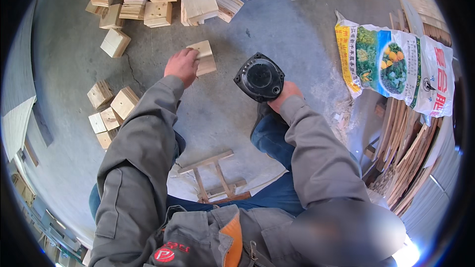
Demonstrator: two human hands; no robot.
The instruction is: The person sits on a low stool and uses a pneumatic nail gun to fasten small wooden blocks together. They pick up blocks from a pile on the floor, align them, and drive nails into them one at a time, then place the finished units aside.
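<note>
My left hand (182, 65) reaches forward to a pale wooden block (206, 58) on the concrete floor. Its fingers close over the block's left edge; the thumb is hard to make out. In my right hand (288, 94) is a black nail gun (260, 76), held upright so that mostly its squarish cap with corner screws shows. The cap hides the tool's lower part and most of my fingers. A gap of bare floor separates the nail gun from the block.
Many loose wooden blocks (200, 4) are heaped at the far left. A smaller group of blocks (123, 103) stands beside my left forearm. To the right lie a printed plastic sack (396, 64) and stacked wooden strips (405, 153). A wooden stool frame (217, 173) shows between my legs.
</note>
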